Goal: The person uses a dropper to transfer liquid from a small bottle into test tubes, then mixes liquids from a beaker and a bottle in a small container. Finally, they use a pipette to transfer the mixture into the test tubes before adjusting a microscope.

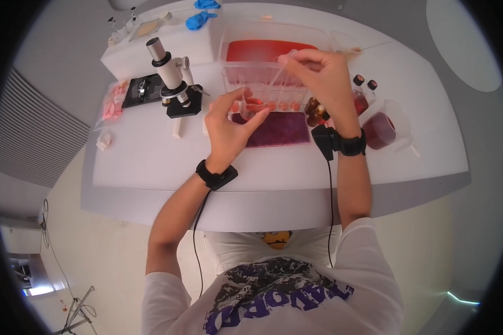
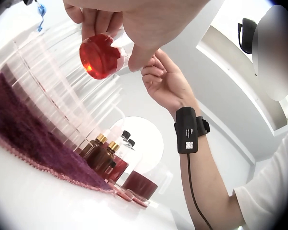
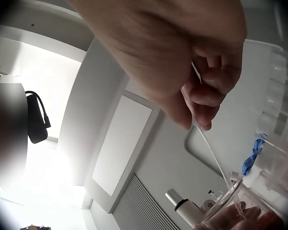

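Observation:
My left hand (image 1: 227, 125) holds a small clear beaker (image 2: 100, 56) of red liquid, thumb on one side and fingers on the other, raised above a purple cloth (image 1: 282, 133). My right hand (image 1: 327, 75) is higher and to the right. Its thumb and fingers pinch a thin clear plastic dropper (image 3: 212, 152), which slants down to the beaker's mouth in the right wrist view. Part of the dropper is hidden inside the fingers. Just behind the hands stands a clear rack (image 1: 299, 96) of test tubes, with reddish liquid at the bottoms.
Behind the rack is a clear tub (image 1: 224, 47) with a red bottom. A microscope (image 1: 173, 72) and black case (image 1: 133, 96) stand left. To the right are brown dropper bottles (image 2: 103, 160), black-capped bottles (image 1: 360, 101) and a beaker of dark red liquid (image 1: 379, 131). Blue gloves (image 1: 198, 21) lie at the back.

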Available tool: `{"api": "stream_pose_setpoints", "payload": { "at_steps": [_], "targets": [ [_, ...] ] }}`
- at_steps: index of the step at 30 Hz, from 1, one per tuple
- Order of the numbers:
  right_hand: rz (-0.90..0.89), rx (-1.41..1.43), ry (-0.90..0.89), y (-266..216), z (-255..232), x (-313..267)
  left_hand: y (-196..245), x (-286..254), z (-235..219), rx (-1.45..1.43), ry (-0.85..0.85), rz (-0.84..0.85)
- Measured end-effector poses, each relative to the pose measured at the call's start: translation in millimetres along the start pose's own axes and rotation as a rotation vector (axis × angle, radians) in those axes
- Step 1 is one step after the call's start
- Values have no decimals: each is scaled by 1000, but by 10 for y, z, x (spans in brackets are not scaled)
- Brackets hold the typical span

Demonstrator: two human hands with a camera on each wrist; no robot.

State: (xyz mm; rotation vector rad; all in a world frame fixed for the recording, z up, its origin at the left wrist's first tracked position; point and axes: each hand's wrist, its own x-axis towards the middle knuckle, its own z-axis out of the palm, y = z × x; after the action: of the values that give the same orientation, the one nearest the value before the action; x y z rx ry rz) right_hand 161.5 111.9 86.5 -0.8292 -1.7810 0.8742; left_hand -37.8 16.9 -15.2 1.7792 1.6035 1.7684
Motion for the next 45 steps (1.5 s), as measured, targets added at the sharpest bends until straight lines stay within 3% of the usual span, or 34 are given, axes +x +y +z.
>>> {"api": "stream_pose_setpoints", "payload": {
  "at_steps": [2,4,11,16,23,25,45],
  "targets": [
    [-21,41,54,-35,-41,6,-14,-10,8,3,7,-1],
    [156,38,124,-91,-89,3,-31,-19,20,6,14,1],
    [85,226,266,45,-302,87,-49,-20,28,0,10,20],
    [20,285,534,89,-493,133,-61,-19,28,24,9,55],
    [3,35,585,221,-527,167,-93,-34,47,-31,-13,38],
    [-119,-31,557,252,-516,168,-88,-33,52,-46,-10,41],
    [-178,-144,517,344,-472,186,-86,-38,48,-40,-32,23]
  ]
}}
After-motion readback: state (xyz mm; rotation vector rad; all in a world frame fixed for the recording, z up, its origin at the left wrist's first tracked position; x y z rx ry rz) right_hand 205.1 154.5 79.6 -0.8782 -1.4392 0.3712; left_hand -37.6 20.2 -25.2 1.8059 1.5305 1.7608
